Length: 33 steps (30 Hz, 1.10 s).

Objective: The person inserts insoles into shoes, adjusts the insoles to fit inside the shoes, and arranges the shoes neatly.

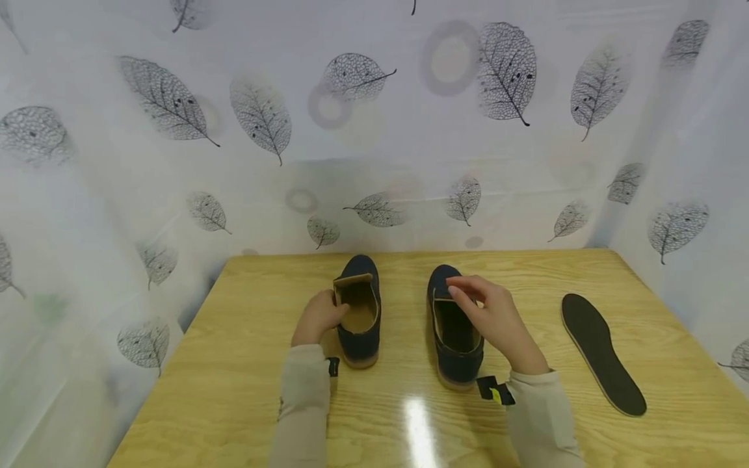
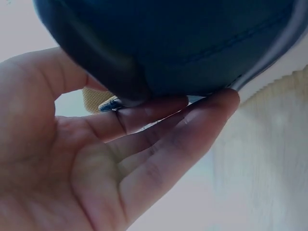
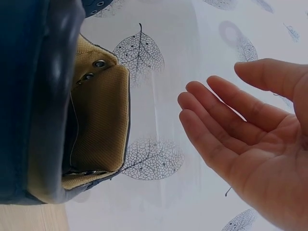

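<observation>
Two navy shoes with tan lining stand side by side on a wooden table point(image 1: 234, 390), toes pointing away from me. My left hand point(image 1: 318, 316) holds the left shoe point(image 1: 358, 348) by its outer side, thumb at the collar beside the raised tan tongue point(image 1: 353, 281). The left wrist view shows my fingers point(image 2: 159, 139) lying against the dark side of that shoe point(image 2: 183, 43). Over the right shoe point(image 1: 458, 367) hovers my right hand point(image 1: 491, 318), fingers relaxed near its tongue. In the right wrist view this hand point(image 3: 240, 139) is empty and apart from the shoe point(image 3: 33, 96).
A dark insole point(image 1: 603, 354) lies flat on the table to the right of the shoes. White sheeting printed with leaves point(image 1: 374, 130) closes off the back and both sides. Bare tabletop lies at the left and in front.
</observation>
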{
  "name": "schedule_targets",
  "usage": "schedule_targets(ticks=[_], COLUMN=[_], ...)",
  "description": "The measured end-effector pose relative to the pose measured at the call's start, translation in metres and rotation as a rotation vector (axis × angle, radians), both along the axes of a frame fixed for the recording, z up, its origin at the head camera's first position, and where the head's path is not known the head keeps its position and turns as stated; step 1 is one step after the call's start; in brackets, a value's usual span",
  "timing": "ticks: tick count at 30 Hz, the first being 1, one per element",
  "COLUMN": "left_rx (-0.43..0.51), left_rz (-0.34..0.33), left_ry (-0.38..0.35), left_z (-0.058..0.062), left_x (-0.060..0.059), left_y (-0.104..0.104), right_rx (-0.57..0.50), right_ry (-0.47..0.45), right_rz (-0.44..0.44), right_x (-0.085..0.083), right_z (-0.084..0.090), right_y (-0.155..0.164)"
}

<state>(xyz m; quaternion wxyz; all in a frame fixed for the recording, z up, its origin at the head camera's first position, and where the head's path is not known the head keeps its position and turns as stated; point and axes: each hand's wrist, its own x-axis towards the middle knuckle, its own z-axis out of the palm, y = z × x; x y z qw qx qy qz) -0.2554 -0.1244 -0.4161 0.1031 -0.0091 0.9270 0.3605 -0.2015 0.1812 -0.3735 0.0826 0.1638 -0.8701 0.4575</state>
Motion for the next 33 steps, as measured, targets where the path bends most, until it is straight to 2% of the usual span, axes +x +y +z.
schedule_targets(ticks=[6, 11, 14, 17, 22, 26, 33], left_rx=[0.007, 0.017, 0.015, 0.007, 0.012, 0.020, 0.024], left_rz=[-0.014, -0.031, -0.043, -0.061, -0.088, -0.116, -0.162], left_ry=[0.005, 0.001, -0.008, -0.014, -0.031, -0.037, -0.047], left_z=[0.000, 0.000, 0.001, 0.001, 0.002, 0.002, 0.004], left_x=[0.003, 0.003, 0.003, 0.004, 0.005, 0.006, 0.008], left_y=[0.006, 0.013, 0.015, 0.017, 0.019, 0.020, 0.026], right_rx=[0.001, -0.003, 0.035, 0.097, 0.147, 0.134, 0.070], right_ry=[0.006, -0.023, -0.087, -0.191, -0.369, -0.442, -0.375], right_rz=[-0.008, 0.038, 0.088, 0.115, 0.092, 0.072, 0.125], right_x=[0.001, 0.006, 0.011, 0.015, 0.019, 0.019, 0.018], right_z=[0.002, 0.006, 0.005, 0.000, -0.011, -0.020, -0.030], right_y=[-0.003, -0.020, -0.036, -0.053, -0.077, -0.088, -0.094])
